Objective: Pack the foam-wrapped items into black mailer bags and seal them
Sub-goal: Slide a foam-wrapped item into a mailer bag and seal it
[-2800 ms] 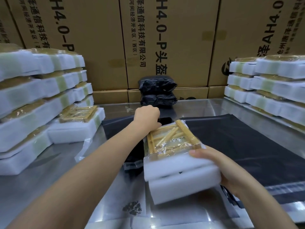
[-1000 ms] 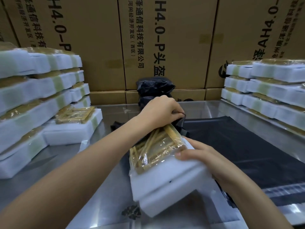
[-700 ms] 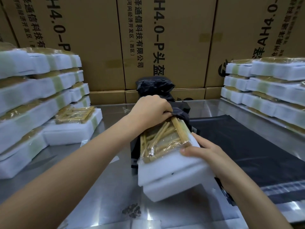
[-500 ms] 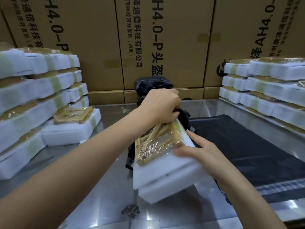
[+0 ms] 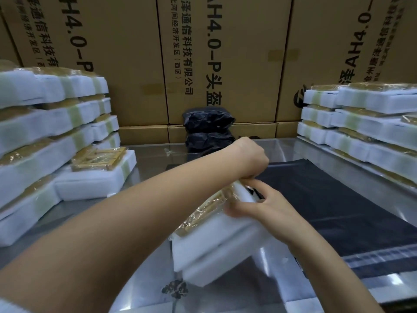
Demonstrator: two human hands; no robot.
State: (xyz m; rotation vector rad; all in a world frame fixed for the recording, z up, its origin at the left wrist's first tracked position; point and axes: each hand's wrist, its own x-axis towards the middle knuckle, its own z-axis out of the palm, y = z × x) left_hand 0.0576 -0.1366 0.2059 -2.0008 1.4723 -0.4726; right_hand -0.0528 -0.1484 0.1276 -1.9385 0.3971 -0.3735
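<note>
While most stock awaits packing, progress reads as early: cardboard cartons (image 5: pixel 221 53) behind; foam-wrapped items stacked left (image 5: pixel 45 136) and right (image 5: pixel 361 123) on the steel bench (image 5: pixel 153 161), unbagged; flat black mailer bags (image 5: pixel 338 199) spread at right, unfilled; two filled black bags (image 5: pixel 208 129) at the back, apparently done. Current foam-wrapped item (image 5: pixel 214 240), tilted at centre, not yet visibly inside a bag. Right hand (image 5: pixel 259 206) grips its top edge; left hand (image 5: pixel 250 159) curled at its far end, contents hidden.
</note>
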